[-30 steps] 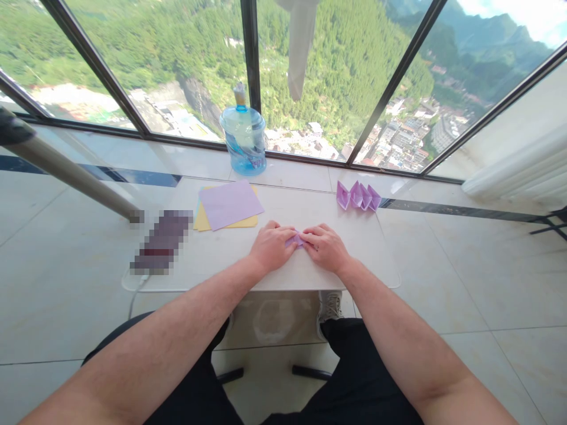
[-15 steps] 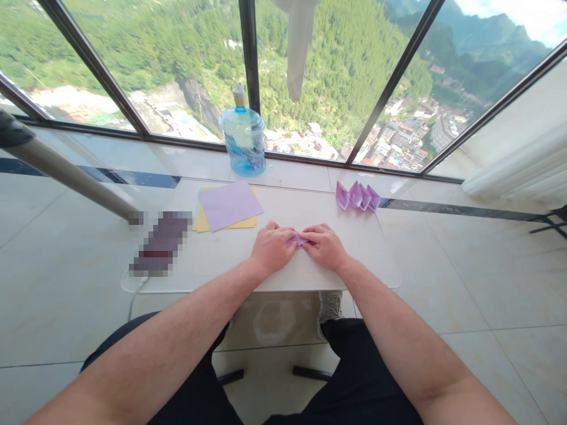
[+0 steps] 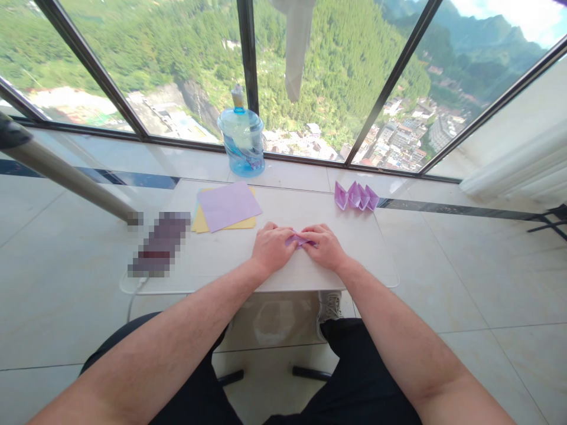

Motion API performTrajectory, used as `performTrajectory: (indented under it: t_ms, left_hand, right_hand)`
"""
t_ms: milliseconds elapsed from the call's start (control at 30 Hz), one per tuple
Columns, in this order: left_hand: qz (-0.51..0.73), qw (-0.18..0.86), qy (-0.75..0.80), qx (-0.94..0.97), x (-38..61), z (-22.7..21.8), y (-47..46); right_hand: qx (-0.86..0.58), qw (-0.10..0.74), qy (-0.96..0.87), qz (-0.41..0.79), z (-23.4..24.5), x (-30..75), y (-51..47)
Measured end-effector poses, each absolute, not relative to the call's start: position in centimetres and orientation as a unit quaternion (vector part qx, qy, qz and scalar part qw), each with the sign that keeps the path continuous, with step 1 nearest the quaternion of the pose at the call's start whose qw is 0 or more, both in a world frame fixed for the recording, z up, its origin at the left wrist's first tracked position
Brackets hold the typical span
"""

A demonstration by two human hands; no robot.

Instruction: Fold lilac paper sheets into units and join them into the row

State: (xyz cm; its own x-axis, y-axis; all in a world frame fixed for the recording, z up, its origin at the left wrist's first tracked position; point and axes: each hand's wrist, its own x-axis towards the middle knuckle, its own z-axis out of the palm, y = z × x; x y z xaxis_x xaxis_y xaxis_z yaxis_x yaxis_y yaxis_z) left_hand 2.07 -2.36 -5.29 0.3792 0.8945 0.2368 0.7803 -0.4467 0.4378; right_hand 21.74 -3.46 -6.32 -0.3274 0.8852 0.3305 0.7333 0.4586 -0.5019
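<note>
My left hand (image 3: 271, 248) and my right hand (image 3: 325, 247) rest side by side on the small white table (image 3: 212, 260), fingers curled. Between them they pinch a small folded purple paper piece (image 3: 296, 239), mostly hidden under the fingers. A stack of flat paper sheets (image 3: 227, 206), purple on top of yellow and pale blue, lies to the left rear. Several folded purple paper pieces (image 3: 356, 196) stand in a row at the table's far right corner.
A blurred dark flat object (image 3: 158, 243) lies at the table's left end. A blue water jug (image 3: 241, 141) stands on the window ledge behind. A slanted metal post (image 3: 66, 172) comes in from the left. Tiled floor surrounds the table.
The hands have shifted only slightly on the purple piece; a little more of it shows between the fingers than a second ago.
</note>
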Motion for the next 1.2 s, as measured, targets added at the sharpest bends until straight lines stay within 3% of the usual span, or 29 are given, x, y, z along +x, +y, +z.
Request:
performTrajectory:
  t_ms: [333,600,867,1200]
  left_hand:
    - [0.22,0.123,0.503,0.827,1.9,-5.2,-2.4]
    - [0.178,0.078,0.48,0.856,1.5,-4.9,-2.8]
    - [0.141,0.043,0.464,0.874,1.6,-4.5,-3.1]
    - [0.126,0.022,0.476,0.87,2.1,-4.3,-4.4]
  right_hand:
    - [-0.505,0.255,-0.815,0.125,-6.0,21.9,-3.5]
    - [-0.499,0.12,-0.858,0.022,-4.5,21.7,-4.8]
    - [-0.536,0.06,-0.842,-0.017,-3.6,23.5,-6.6]
    - [-0.566,0.108,-0.816,-0.032,-3.4,20.5,-7.0]
